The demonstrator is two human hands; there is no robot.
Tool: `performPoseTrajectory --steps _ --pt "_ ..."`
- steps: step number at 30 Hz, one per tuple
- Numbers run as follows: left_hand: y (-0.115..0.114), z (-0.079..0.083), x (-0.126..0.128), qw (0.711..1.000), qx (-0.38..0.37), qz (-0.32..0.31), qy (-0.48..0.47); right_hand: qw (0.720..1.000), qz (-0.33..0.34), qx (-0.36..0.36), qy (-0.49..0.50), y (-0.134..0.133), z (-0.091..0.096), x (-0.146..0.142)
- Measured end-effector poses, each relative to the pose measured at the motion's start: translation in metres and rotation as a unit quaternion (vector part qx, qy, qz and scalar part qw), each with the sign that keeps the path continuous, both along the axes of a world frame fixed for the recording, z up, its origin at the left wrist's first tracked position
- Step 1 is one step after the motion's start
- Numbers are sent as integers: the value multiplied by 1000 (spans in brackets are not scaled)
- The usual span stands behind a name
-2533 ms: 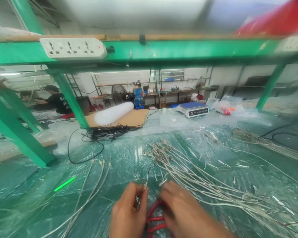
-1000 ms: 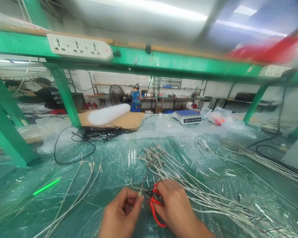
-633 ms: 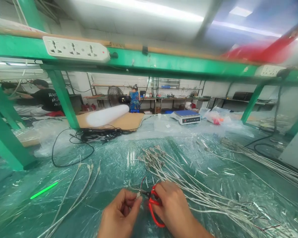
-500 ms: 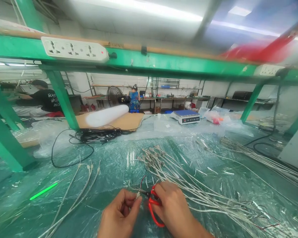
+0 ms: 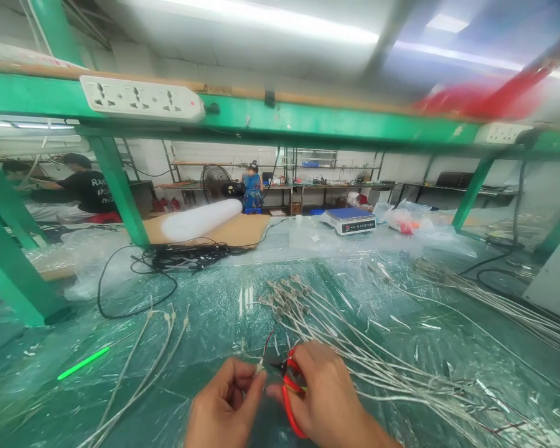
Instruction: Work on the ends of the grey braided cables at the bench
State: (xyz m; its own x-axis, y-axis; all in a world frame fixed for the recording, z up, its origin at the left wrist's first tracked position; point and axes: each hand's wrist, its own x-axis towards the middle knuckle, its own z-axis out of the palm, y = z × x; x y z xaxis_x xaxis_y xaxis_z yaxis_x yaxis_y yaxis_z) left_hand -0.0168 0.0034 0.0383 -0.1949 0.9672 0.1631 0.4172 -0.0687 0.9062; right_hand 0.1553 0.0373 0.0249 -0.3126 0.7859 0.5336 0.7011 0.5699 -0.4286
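Note:
My left hand (image 5: 224,407) pinches the end of a thin silver cable (image 5: 260,367) whose red and dark inner wires (image 5: 267,342) stick up above my fingers. Beside it my right hand (image 5: 324,395) grips red-handled scissors (image 5: 289,392), their small dark blades pointing left at the cable end. Both hands sit low in the middle of the view, over the plastic-covered green table (image 5: 214,305). A fanned bundle of silver cables with metal tips (image 5: 308,311) lies just beyond and right of my right hand.
Three loose cables (image 5: 158,336) lie to the left with a green stick (image 5: 83,363). Black cords (image 5: 182,255), a white roll (image 5: 200,219) and a scale (image 5: 350,220) sit further back. Green frame posts (image 5: 9,261) stand left. People work in the background.
My right hand has shifted its grip on the scissors and its fingers now curl further round the handles. My left hand keeps the cable end pinched in the same place.

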Motion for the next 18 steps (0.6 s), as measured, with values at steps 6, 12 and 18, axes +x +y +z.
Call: performPoseTrajectory --steps 6,12,18 --pt "-3 8 2 1000 -6 7 -4 999 -5 33 -9 4 -4 -3" --pt "-4 8 9 998 15 35 -42 998 -20 59 -31 7 -11 -2" --pt "-3 15 6 996 -6 17 -89 995 -6 100 0 5 -8 1"
